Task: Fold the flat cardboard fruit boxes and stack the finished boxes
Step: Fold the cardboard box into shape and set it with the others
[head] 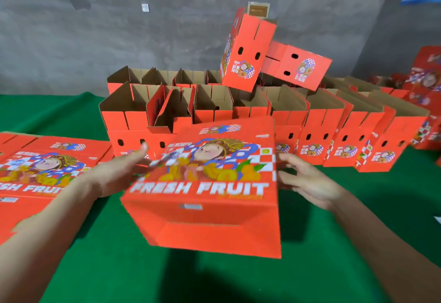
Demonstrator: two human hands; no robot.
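Lying between the two hands, near the middle of the green table cloth (114, 269), a red fruit box (210, 207) is seen with its printed "FRESH FRUIT" face turned up and a dark shadow thrown under its near edge. The left hand (114, 174) is laid against the box's left edge with fingers stretched straight, nothing being clasped. The right hand (305, 178) is held just beside the right edge, its fingers loosely spread and released; whether they touch the cardboard cannot be told through the blur. A stack of flat boxes (43, 171) is placed at the left of the cloth. Behind, rows of folded boxes (310, 121) are set upright with open tops, and two tilted boxes (243, 52) are rested on top of them before a grey wall (95, 30).
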